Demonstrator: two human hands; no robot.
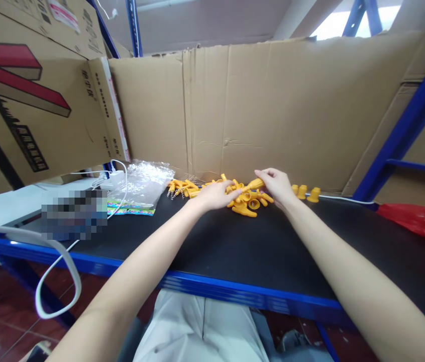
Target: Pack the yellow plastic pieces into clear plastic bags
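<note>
I have my right hand (276, 185) closed on the wide end of a yellow flared plastic piece (256, 184), held just above the heap of yellow plastic parts (243, 208). My left hand (217, 195) is over the heap's left part, thumb at the piece's narrow end; I cannot tell whether it grips. My hands are apart, the piece between them. Yellow handles with metal spirals (177, 187) lie at the heap's left, a clear plastic bag (142, 181) beyond them. Yellow flared caps (313, 195) stand right of the heap.
</note>
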